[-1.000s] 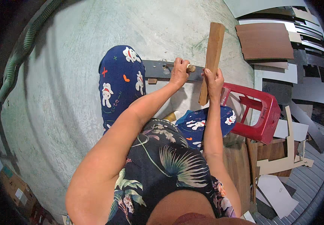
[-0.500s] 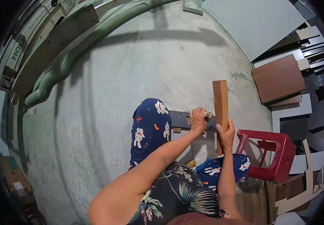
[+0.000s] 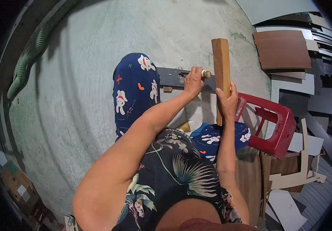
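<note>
My left hand point(image 3: 194, 79) is closed around a short round handle point(image 3: 206, 74) with a pale band and a brownish end; whatever it belongs to is hidden by my fingers. That hand is just over a long dark grey board point(image 3: 169, 76), which has a cutout beside my fingers and lies crosswise between my legs. A small wooden block point(image 3: 167, 89) sits at the board's near edge. My right hand point(image 3: 227, 101) grips the lower part of a thick brown wooden bar point(image 3: 221, 63). The bar points away from me, to the right of the handle and apart from it.
A red plastic stool point(image 3: 283, 127) lies tipped over at my right. Beyond it are stacked brown panels point(image 3: 282, 50) and scattered board offcuts point(image 3: 289, 179). A ribbed green hose point(image 3: 41, 40) runs along the far left. A cardboard box point(image 3: 18, 184) stands at the near left.
The whole view has shifted, so my hands, board and stool now appear higher in the picture. Both hands keep their holds, and the wooden bar stays beside the handle.
</note>
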